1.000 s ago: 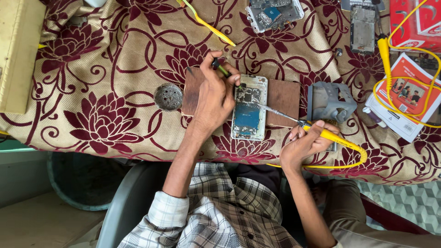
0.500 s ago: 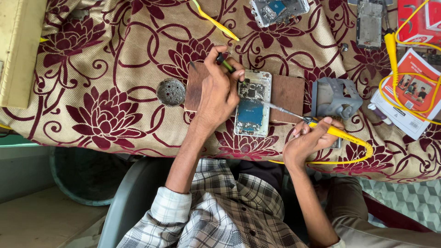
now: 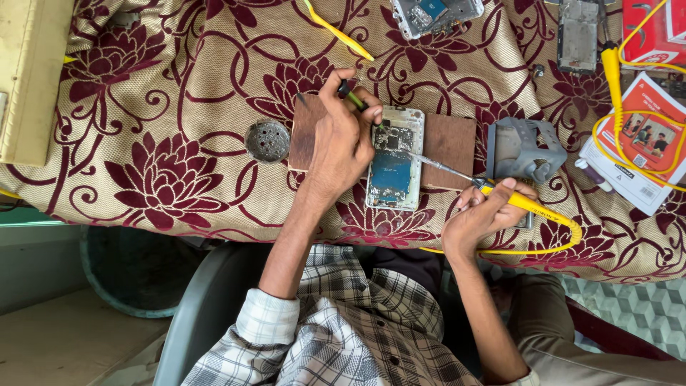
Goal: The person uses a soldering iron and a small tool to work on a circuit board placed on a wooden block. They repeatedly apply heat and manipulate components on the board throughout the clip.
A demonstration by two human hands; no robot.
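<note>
**A:** Head cam, looking straight down. Opened phone (image 3: 395, 159) lies back-off on a brown wooden board (image 3: 449, 139) in the middle of the tabletop (image 3: 179, 107), the one with the maroon flower cloth. Left hand (image 3: 343, 139) sits over the phone's upper left edge, fingers (image 3: 334, 89) pinched on a thin dark tool (image 3: 351, 95), tweezers or a probe, can't tell which. Right hand (image 3: 480, 214) is wrapped pen-style round a yellow soldering iron (image 3: 525, 204), tip reaching in onto the board near the top of the phone.

**B:** So mid-solder then?

**A:** Looks that way to me: working a joint or part on the upper circuit board, left tool steadying it. The next bit probably needs a steady tip on that one spot and the left tool holding firm, since everything there is tiny and packed close.

**B:** What else is around?

**A:** Round metal perforated disc (image 3: 267, 140) left of the board, grey metal holder (image 3: 522, 150) just right of it, more stripped phone boards (image 3: 579, 32) up top, red printed boxes (image 3: 643, 139) far right.
</note>
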